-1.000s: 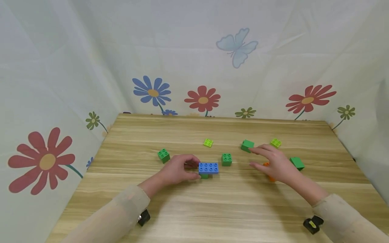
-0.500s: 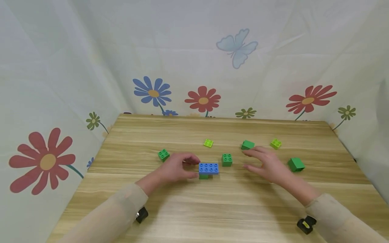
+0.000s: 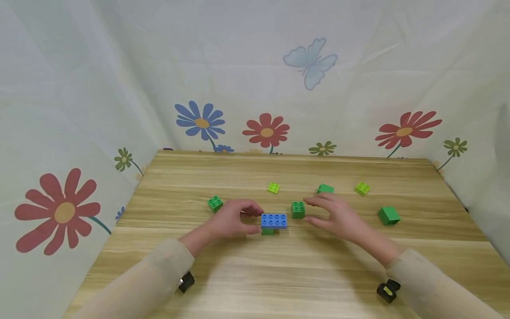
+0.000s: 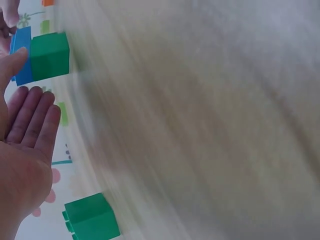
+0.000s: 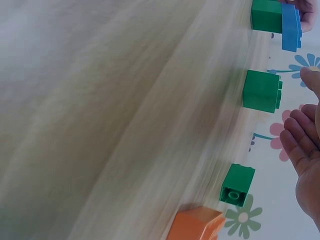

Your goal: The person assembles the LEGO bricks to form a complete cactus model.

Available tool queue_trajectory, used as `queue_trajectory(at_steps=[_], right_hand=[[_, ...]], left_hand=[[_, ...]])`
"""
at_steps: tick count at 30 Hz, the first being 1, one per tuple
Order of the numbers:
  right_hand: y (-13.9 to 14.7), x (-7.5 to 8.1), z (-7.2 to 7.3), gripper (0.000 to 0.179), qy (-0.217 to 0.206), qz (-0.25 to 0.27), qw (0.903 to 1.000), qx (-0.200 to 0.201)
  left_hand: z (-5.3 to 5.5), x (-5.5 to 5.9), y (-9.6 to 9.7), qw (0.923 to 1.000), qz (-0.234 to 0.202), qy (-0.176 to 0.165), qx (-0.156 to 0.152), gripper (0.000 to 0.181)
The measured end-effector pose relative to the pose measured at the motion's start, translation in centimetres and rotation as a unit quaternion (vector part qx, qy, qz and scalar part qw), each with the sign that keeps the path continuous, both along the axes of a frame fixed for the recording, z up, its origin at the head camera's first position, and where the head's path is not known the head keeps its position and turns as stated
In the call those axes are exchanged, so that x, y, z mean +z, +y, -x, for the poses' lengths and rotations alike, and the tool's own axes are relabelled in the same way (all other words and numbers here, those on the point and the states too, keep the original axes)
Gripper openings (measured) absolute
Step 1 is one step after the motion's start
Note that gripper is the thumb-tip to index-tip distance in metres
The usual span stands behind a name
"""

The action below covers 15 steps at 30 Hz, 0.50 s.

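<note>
A blue brick [image 3: 273, 220] with two rows of studs sits on top of a green brick [image 3: 267, 231] on the wooden table, jutting out to the right. My left hand [image 3: 235, 220] is at their left end, thumb and fingers apart. In the left wrist view its fingers [image 4: 37, 117] lie straight, and the thumb overlaps the blue brick. Farther right stands a green four-stud brick [image 3: 298, 210]. Beside it is my right hand [image 3: 338, 217], thumb and fingers spread and nothing between them, fingertips close to the brick's right side.
Around lie a green brick [image 3: 215, 204] at left, thin lime bricks [image 3: 273, 188] at the back, and green bricks [image 3: 389, 215] at right. An orange brick [image 5: 195, 225] shows in the right wrist view, hidden in the head view. A floral curtain [image 3: 223, 66] hangs behind the table.
My right hand has moved left, away from the orange brick and past the back green brick, to the green four-stud brick. My left hand has stayed almost still.
</note>
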State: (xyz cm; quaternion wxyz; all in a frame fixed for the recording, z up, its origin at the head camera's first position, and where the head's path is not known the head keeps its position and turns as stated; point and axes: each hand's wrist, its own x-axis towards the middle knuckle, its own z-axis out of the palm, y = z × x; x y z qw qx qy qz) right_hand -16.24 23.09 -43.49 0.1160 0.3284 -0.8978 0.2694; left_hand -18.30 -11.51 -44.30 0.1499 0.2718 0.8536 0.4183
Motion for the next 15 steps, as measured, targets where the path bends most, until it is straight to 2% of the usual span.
queue_trajectory(at_steps=[8, 15], right_hand=[[-1.1, 0.6, 0.9, 0.05, -0.019, 0.012, 0.9997, 0.001], [-2.0, 1.1, 2.0, 0.051, -0.049, 0.015, 0.9987, -0.005]], left_hand=[[-0.6, -0.8, 0.5, 0.999, -0.036, -0.021, 0.017, 0.036], [-0.9, -1.0, 0.8, 0.9985, -0.043, -0.016, 0.031, 0.033]])
